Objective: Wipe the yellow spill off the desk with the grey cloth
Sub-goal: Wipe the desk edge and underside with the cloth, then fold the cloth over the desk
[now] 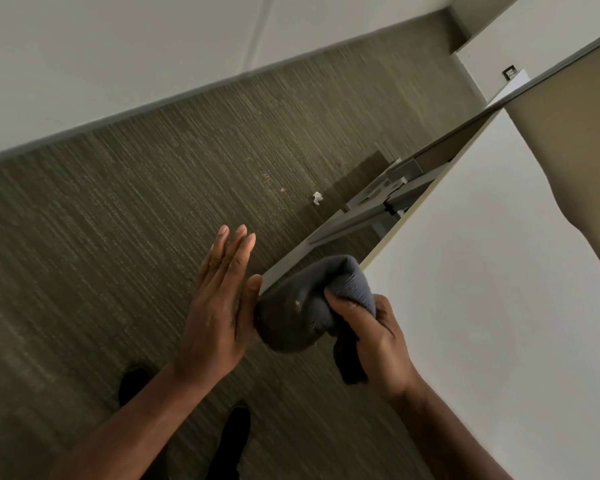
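At the white desk's (482, 271) near corner, the right hand (371, 341) grips the bunched grey cloth (312, 299), fingers curled round it. The left hand (219, 306) stands flat beside it, fingers straight, probably as a backstop. No yellow spill shows.

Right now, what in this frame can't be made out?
Head view:
Yellow spill: none shows on the desk; the grey cloth bunched at its edge may cover it.
Part of the cloth: hidden inside the right hand.
White scrap on the carpet: too small to identify.
Desk's far side: cut off by the frame's right edge.
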